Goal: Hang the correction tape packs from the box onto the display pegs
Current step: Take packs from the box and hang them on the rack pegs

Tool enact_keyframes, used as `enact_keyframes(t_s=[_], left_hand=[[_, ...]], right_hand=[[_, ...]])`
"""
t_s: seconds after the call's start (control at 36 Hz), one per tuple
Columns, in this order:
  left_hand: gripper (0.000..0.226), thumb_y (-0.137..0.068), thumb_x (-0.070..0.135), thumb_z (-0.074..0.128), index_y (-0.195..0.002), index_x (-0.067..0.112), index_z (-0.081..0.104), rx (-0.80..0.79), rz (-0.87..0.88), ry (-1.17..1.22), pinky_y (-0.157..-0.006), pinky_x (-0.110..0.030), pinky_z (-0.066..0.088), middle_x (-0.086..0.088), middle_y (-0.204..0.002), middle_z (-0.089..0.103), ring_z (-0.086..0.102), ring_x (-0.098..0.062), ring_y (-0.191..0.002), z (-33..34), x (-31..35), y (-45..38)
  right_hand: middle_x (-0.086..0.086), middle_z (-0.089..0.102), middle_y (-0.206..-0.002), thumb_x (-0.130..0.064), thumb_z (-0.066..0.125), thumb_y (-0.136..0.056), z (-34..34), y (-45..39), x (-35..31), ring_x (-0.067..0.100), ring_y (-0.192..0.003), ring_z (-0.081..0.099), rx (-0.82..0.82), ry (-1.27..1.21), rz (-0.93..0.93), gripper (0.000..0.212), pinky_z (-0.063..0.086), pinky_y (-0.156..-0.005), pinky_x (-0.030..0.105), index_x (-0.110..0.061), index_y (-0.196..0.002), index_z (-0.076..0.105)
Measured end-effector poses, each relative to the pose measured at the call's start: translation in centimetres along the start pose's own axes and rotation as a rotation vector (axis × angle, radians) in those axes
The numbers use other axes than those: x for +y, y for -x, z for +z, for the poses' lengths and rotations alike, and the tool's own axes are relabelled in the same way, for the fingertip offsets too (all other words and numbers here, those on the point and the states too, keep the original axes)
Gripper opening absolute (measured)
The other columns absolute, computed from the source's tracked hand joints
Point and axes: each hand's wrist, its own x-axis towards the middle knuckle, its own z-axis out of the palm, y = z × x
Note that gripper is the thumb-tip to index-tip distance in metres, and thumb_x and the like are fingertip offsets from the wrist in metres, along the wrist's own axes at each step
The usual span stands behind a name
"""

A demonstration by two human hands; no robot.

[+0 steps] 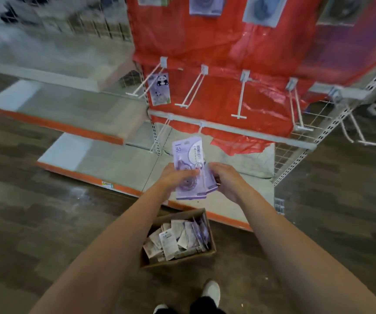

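Several purple correction tape packs [190, 164] are held in front of the lower shelf, above the box and below the row of pegs. The left hand [174, 175] has its grip clamped on the front pack, thumb across the blister, with the card top pointing to 12 o'clock. The right hand [224, 181] sits just at 3 o'clock of the packs, its grip curled round the rear packs' edge; how many packs lie in the stack cannot be told.

The cardboard box [178, 260] stands open on the floor at 6 o'clock of the hands, holding a loose heap of more packs [178, 239], white backs and purple fronts mixed.

At 12 o'clock, white display pegs [241, 96] project from a panel covered in red plastic sheet [216, 41]. One pack with a panda print [160, 89] hangs at the leftmost peg, at 11 o'clock of the hands. The other pegs of that row carry nothing.

Orange-edged shelves [69, 128] run off to 9 o'clock. A white shoe [212, 291] shows at 6 o'clock on the dark wood-pattern floor [35, 211].
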Motion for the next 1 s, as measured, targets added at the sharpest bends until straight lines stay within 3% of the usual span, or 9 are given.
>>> enact_keyframes(t_s=[0.14, 0.22, 0.36, 0.44, 0.53, 0.64, 0.72, 0.89, 1.0], left_hand=[[0.030, -0.072, 0.016, 0.083, -0.098, 0.014, 0.069, 0.015, 0.128, -0.042, -0.068, -0.027, 0.057, -0.005, -0.094, 0.073, 0.070, -0.014, -0.076, 1.8, 5.0, 1.2], [0.025, -0.072, 0.015, 0.082, -0.092, 0.018, 0.067, 0.020, 0.190, -0.074, -0.053, -0.014, 0.050, 0.007, -0.079, 0.069, 0.065, -0.001, -0.064, 3.0, 7.1, 2.0], [0.030, -0.070, 0.020, 0.084, -0.095, 0.018, 0.067, 0.055, 0.242, -0.127, -0.069, -0.026, 0.055, 0.006, -0.084, 0.069, 0.066, -0.014, -0.079, 3.6, 9.7, 2.5], [0.031, -0.072, 0.019, 0.082, -0.099, 0.015, 0.068, 0.036, 0.270, -0.168, -0.073, -0.029, 0.056, 0.003, -0.088, 0.070, 0.067, -0.016, -0.082, 3.3, 11.1, 2.7], [0.032, -0.073, 0.017, 0.082, -0.101, 0.009, 0.069, 0.063, 0.298, -0.188, -0.061, -0.019, 0.053, 0.002, -0.087, 0.069, 0.066, -0.014, -0.078, 2.8, 12.4, 2.4], [0.028, -0.074, 0.009, 0.080, -0.098, 0.008, 0.065, 0.154, 0.318, -0.092, -0.072, -0.028, 0.055, -0.005, -0.090, 0.068, 0.066, -0.021, -0.083, 1.3, 13.5, 1.5], [0.029, -0.080, 0.003, 0.073, -0.107, 0.001, 0.063, 0.159, 0.333, -0.046, -0.058, -0.021, 0.054, -0.009, -0.093, 0.068, 0.065, -0.015, -0.071, 0.0, 13.9, 1.1], [0.027, -0.087, -0.003, 0.062, -0.113, 0.004, 0.059, 0.081, 0.380, -0.017, -0.076, -0.033, 0.055, -0.014, -0.111, 0.066, 0.066, -0.025, -0.087, -1.3, 16.3, 0.1], [0.032, -0.088, -0.005, 0.059, -0.120, -0.001, 0.057, 0.021, 0.423, -0.051, -0.082, -0.039, 0.054, -0.016, -0.114, 0.065, 0.064, -0.030, -0.097, -2.2, 18.2, 0.4]], right_hand=[[0.006, 0.059, -0.078, -0.010, 0.058, -0.094, -2.8, -0.1, -4.3, 0.016, -0.063, 0.056, -0.031, 0.106, -0.076, 0.019, 0.042, -0.054, 0.025, -0.015, -0.078, 0.050], [0.007, 0.066, -0.087, -0.005, 0.063, -0.090, -3.8, 0.2, -6.0, 0.017, -0.067, 0.065, -0.081, 0.079, -0.105, 0.015, 0.054, -0.057, 0.028, -0.009, -0.098, 0.051], [0.018, 0.068, -0.105, 0.000, 0.067, -0.085, -4.8, 0.4, -8.0, 0.030, -0.083, 0.067, -0.076, 0.064, -0.168, 0.028, 0.056, -0.075, 0.039, 0.003, -0.109, 0.054], [0.015, 0.068, -0.098, 0.004, 0.068, -0.082, -5.2, 0.7, -9.0, 0.026, -0.077, 0.066, -0.060, 0.042, -0.208, 0.025, 0.058, -0.068, 0.034, 0.000, -0.105, 0.058], [0.012, 0.067, -0.091, 0.003, 0.069, -0.082, -6.0, 0.9, -9.8, 0.022, -0.072, 0.065, -0.010, 0.000, -0.239, 0.022, 0.057, -0.061, 0.029, -0.005, -0.096, 0.056], [0.011, 0.064, -0.085, 0.005, 0.061, -0.088, -7.6, 1.0, -10.9, 0.014, -0.059, 0.065, 0.072, -0.122, -0.277, 0.017, 0.053, -0.048, 0.022, -0.008, -0.088, 0.051], [0.010, 0.063, -0.085, 0.005, 0.061, -0.088, -8.4, 1.3, -12.0, 0.009, -0.052, 0.065, 0.098, -0.119, -0.299, 0.018, 0.054, -0.048, 0.023, -0.009, -0.085, 0.050], [0.018, 0.065, -0.113, -0.001, 0.068, -0.085, -8.7, 1.5, -13.8, 0.029, -0.092, 0.065, 0.187, -0.092, -0.354, 0.027, 0.054, -0.086, 0.042, -0.002, -0.109, 0.055], [0.016, 0.066, -0.116, -0.003, 0.070, -0.083, -7.4, 2.0, -14.8, 0.031, -0.103, 0.064, 0.242, -0.089, -0.369, 0.041, 0.053, -0.089, 0.041, 0.002, -0.121, 0.054]])
